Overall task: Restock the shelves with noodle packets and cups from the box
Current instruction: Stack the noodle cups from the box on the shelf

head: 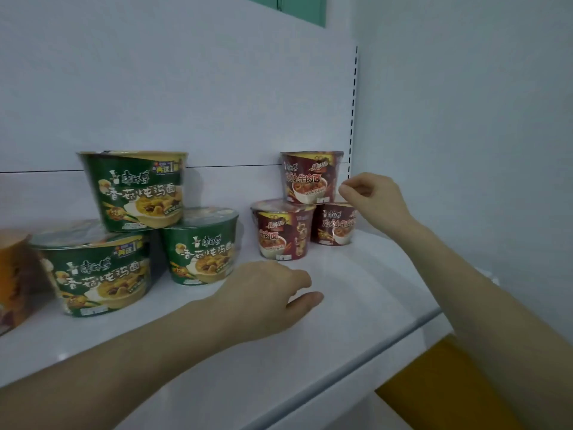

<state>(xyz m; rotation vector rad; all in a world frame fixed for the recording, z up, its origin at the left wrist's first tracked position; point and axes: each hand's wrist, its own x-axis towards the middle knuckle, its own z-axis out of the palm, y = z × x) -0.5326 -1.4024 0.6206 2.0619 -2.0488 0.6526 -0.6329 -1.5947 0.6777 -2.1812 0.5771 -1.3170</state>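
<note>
Three dark red noodle cups stand at the back right of the white shelf (356, 283): a top cup (310, 176) stacked on a front cup (283, 231) and a right cup (333, 225). My right hand (372, 197) hovers just right of the top red cup, fingers loosely curled, holding nothing. Three green noodle bowls sit to the left, an upper bowl (139, 189) resting on a lower left bowl (99, 274) and a lower right bowl (201, 246). My left hand (263, 293) floats over the shelf in front of the bowls, empty, fingers apart.
An orange noodle cup (14, 274) is partly cut off at the left edge. A slotted upright (353, 110) marks the shelf's right end beside the white wall. A yellow surface (446, 389) shows below the shelf at the lower right.
</note>
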